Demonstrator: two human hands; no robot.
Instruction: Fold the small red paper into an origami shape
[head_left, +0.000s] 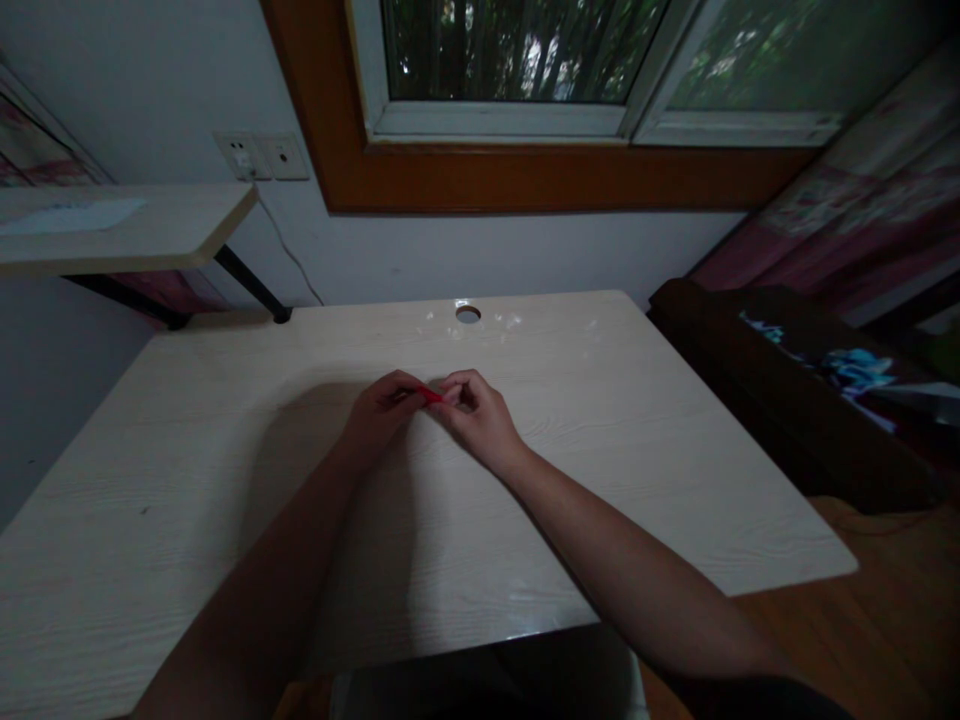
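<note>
My left hand (pixel 380 410) and my right hand (pixel 477 412) meet over the middle of a pale wooden table (pixel 225 480). Between their fingertips is a small red object (pixel 430 395); both hands pinch it, one at each end. Most of it is hidden by my fingers, and I cannot make out what it is. Both hands have their fingers curled closed and rest low, close to the tabletop.
A round cable hole (pixel 468 314) sits near the table's far edge. A shelf (pixel 120 225) juts out at the upper left, with wall sockets (pixel 262 156) and a cord beside it. Dark furniture with clutter (pixel 810 380) stands to the right, under a window (pixel 525 60).
</note>
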